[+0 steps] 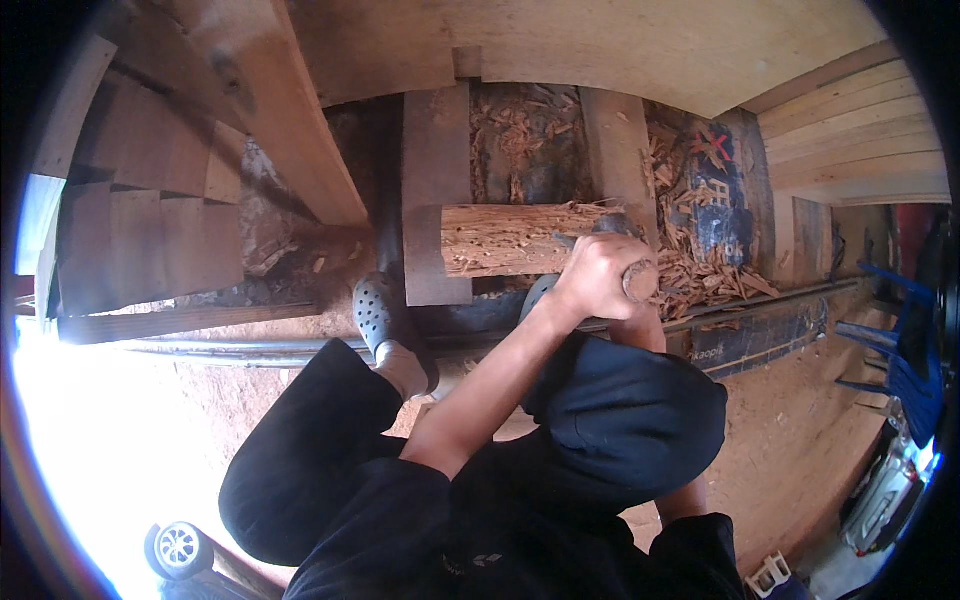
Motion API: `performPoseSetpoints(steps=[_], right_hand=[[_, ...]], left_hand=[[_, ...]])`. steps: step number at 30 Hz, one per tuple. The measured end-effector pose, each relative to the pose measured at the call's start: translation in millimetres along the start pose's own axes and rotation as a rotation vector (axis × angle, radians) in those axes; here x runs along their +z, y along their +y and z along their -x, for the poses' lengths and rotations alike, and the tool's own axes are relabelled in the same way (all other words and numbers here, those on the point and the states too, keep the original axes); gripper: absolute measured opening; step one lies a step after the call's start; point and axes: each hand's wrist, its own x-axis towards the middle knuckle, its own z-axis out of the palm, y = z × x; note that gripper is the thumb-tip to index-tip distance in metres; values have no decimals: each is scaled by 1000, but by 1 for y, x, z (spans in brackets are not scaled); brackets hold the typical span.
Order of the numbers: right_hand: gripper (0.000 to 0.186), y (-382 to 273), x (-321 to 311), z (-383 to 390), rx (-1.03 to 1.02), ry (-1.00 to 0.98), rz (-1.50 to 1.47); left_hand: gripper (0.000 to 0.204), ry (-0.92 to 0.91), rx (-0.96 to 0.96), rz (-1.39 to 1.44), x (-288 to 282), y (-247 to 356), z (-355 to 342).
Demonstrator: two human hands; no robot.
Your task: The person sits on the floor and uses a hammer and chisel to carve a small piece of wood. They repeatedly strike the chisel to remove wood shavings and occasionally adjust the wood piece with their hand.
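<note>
My left hand (600, 275) is closed round the round wooden handle (638, 282) of a tool with dark metal (615, 225) showing beyond my fingers, over the right end of a splintered, hole-riddled piece of wood (510, 240). The wood lies across two boards (436, 150). My right forearm (635, 330) reaches up from below on the right; its hand is mostly hidden behind my left hand, so I cannot tell what it holds.
Wood chips (700, 270) lie right of the piece. A slanted beam (270, 110) and stacked panels (150, 240) stand left, a plywood surface (600, 50) above, blue plastic chairs (905, 370) at right. My shoe (380, 310) rests beside the boards; a wheel (180, 548) is lower left.
</note>
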Motion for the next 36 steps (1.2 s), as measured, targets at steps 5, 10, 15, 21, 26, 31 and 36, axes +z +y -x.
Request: performPoseSetpoints(steps=[5, 10, 15, 21, 26, 31, 36], right_hand=[[43, 5, 3, -2, -2, -4, -7], [44, 5, 5, -4, -6, -9, -9], [44, 7, 5, -4, -7, -11, -10], [44, 11, 8, -4, -9, -14, -8], [44, 12, 9, -6, -17, -12, -9], [43, 7, 5, -5, 33, -61, -12], [43, 5, 4, -5, 35, -34, -38]], left_hand=[[28, 25, -47, 6, -3, -9, 1], [30, 61, -38, -9, -4, -9, 2], [29, 99, -53, 2, -5, -5, 1], [30, 156, -25, 18, -5, 4, -1], [28, 191, -83, 16, -4, 2, -3], [26, 177, -92, -20, -3, -3, -2], [25, 184, -85, -27, -5, -2, -2]])
